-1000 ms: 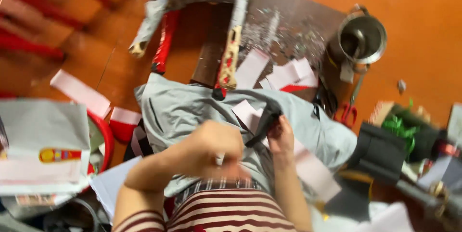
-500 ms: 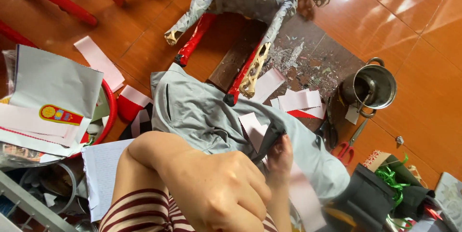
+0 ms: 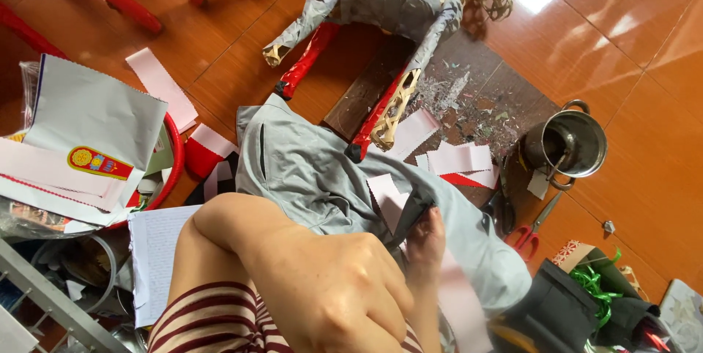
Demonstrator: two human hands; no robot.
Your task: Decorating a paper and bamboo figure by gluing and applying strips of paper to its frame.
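Orange tile floor [image 3: 630,45], cluttered. Our left hand [image 3: 333,302] near, loosely curled, holding nothing; right hand [image 3: 426,239] pinches grey paper sheet [image 3: 307,170].

Grey fabric sheet [image 3: 315,170], crumpled and spread over the lap at frame centre, one corner toward the upper left, the far end trailing to the lower right. A dark slit runs along its left part. A pale paper strip [image 3: 388,199] lies on it beside a dark fold [image 3: 411,214] at centre.
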